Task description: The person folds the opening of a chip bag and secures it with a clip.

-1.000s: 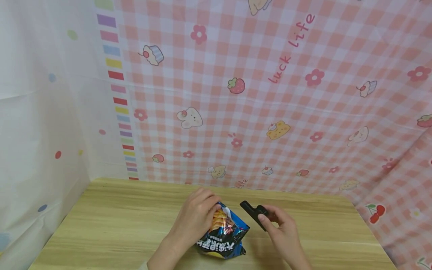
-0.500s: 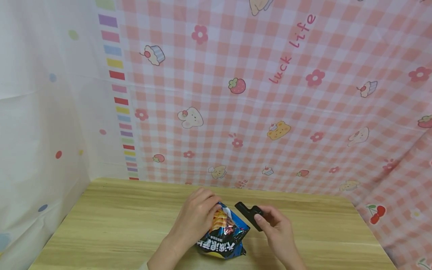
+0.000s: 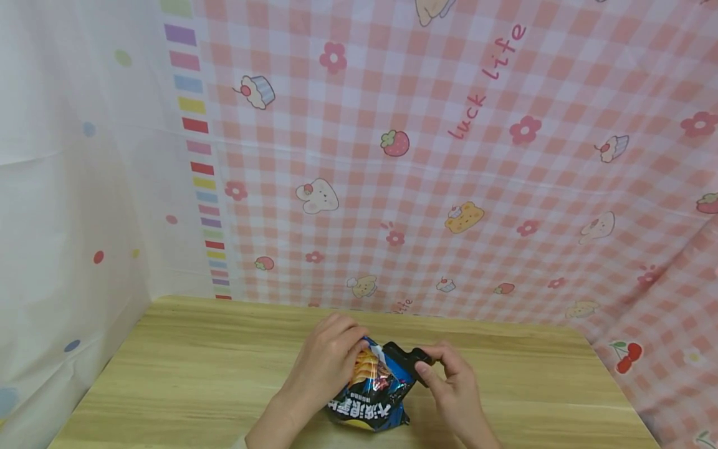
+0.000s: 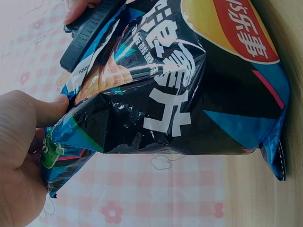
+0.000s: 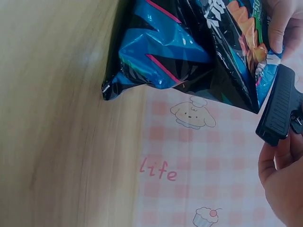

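A black and blue bag of potato chips [image 3: 373, 386], with Chinese lettering and pictured chips, stands on the table. My left hand [image 3: 328, 355] pinches its folded top edge; in the left wrist view the thumb lies on the front of the bag [image 4: 156, 94]. A black bag clip [image 3: 408, 358] is gripped between the thumb and fingers of my right hand [image 3: 454, 383]. The long jaw of the clip [image 5: 279, 104] lies along the bag's top edge, and it overlaps that edge in the head view.
Beneath is a wood-grain table [image 3: 196, 368]. A pink checked cloth [image 3: 359, 206] with cartoon prints hangs behind it, and a white dotted cloth [image 3: 73, 206] hangs at the left.
My right hand has moved left with the bag clip, from beside the bag to its top edge. The left hand and the bag have stayed in place.
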### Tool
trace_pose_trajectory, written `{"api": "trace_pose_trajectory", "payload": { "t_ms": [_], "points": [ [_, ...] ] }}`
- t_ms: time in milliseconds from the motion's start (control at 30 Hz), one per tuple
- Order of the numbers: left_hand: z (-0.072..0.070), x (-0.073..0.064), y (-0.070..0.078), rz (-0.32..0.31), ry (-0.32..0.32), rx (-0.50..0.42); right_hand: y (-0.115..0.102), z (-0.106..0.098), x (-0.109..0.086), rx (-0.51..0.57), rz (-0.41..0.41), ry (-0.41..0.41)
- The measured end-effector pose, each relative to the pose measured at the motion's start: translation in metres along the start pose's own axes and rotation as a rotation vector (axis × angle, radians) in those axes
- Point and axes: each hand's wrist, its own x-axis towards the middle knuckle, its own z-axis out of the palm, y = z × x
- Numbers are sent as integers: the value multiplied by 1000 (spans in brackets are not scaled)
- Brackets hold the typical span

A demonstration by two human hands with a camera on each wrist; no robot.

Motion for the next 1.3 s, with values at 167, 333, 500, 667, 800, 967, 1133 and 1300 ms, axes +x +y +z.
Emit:
{"api": "trace_pose_trajectory", "payload": {
  "t_ms": [167, 333, 500, 667, 800, 967, 1133, 1300],
  "points": [
    [0, 0, -1, 11, 9, -5, 2, 2, 1, 2, -27, 0],
    [0, 0, -1, 11, 10, -1, 3, 5, 2, 6, -31, 6],
    [0, 0, -1, 2, 2, -1, 2, 8, 4, 23, -1, -1],
    [0, 0, -1, -4, -5, -5, 2, 12, 7, 43, -4, -4],
    [-1, 0, -1, 2, -3, -6, 3, 15, 7, 65, -1, -2],
    [-1, 0, -1, 2, -4, -9, 4, 20, 8, 89, -1, -9],
    [-1, 0, -1, 1, -15, -16, 3, 24, 10, 112, -1, -12],
    [-2, 0, -2, 2, -16, -18, 3, 26, 11, 118, -5, -1]
  ]
}}
